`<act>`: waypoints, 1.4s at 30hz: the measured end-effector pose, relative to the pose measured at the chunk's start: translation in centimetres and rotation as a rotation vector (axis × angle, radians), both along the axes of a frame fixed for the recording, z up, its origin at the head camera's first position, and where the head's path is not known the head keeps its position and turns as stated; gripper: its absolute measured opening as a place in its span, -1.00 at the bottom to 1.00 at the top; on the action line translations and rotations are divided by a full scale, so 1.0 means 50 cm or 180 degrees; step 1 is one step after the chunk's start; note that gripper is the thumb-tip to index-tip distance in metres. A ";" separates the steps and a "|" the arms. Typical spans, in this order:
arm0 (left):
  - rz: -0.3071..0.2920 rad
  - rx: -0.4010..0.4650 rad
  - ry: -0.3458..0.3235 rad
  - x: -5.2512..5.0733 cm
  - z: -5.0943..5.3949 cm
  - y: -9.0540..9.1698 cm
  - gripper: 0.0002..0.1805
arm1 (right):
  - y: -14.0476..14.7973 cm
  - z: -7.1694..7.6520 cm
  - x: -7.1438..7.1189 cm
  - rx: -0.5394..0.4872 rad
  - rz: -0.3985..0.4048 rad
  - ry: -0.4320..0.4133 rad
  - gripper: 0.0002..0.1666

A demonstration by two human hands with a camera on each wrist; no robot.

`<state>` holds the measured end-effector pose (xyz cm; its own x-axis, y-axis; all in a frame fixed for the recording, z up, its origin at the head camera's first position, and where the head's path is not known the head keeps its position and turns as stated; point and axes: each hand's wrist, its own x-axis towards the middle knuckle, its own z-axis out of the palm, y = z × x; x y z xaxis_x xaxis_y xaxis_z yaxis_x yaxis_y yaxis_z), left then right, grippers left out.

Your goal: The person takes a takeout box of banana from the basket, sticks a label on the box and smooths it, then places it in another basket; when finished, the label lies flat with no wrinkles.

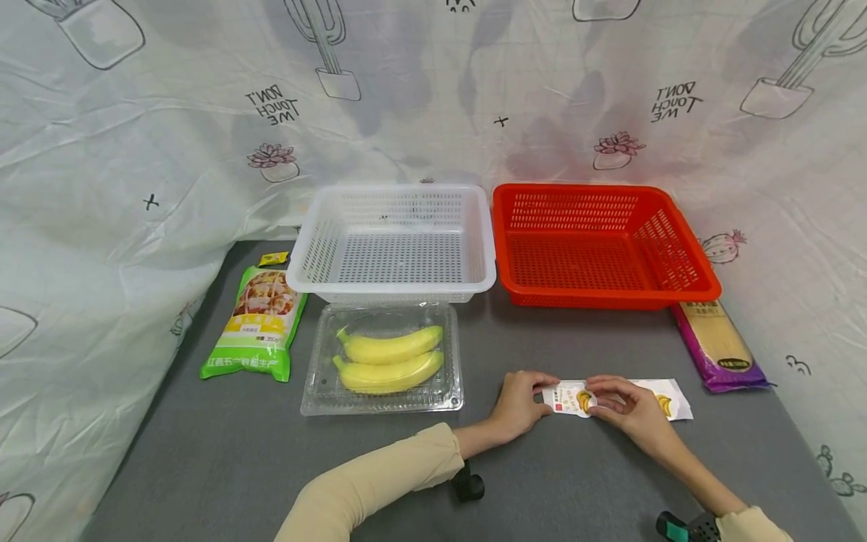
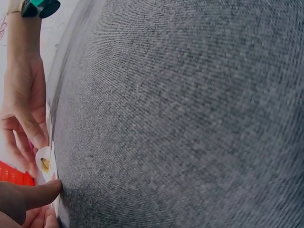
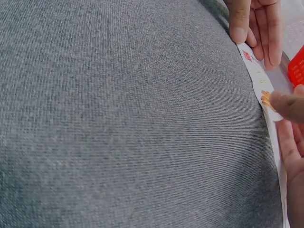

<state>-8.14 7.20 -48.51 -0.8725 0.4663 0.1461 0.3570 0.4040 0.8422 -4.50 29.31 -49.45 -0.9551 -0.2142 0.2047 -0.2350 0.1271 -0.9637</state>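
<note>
A white label strip point(image 1: 567, 398) with banana pictures lies on the grey cloth. My left hand point(image 1: 518, 406) pinches its left end between thumb and fingers. My right hand point(image 1: 633, 414) pinches the strip near its middle, by a banana picture, and the rest of the strip extends beneath and past that hand to the right. In the right wrist view the strip point(image 3: 259, 80) runs between both hands. To the left, a clear plastic box point(image 1: 313, 376) holds two yellow bananas point(image 1: 393, 374).
A white basket point(image 1: 400, 287) and a red basket point(image 1: 609, 295) stand side by side at the back. A green food bag point(image 1: 254, 324) and small yellow packet point(image 1: 273, 259) lie at the left. At the right, a purple-edged noodle pack point(image 1: 721, 346) lies partly behind the red basket.
</note>
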 end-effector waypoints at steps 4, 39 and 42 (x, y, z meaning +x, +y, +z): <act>-0.0023 -0.0205 0.0188 -0.007 0.001 -0.003 -0.59 | -0.001 0.000 -0.002 0.0417 -0.0146 -0.0014 -0.66; -0.0173 -0.0728 0.0188 -0.016 0.021 -0.002 -0.60 | -0.031 0.030 0.009 0.1527 -0.0698 0.0075 -0.81; -0.0169 -0.0760 0.0194 -0.016 0.020 -0.001 -0.60 | -0.022 0.020 0.013 0.1069 -0.0647 0.0019 -0.84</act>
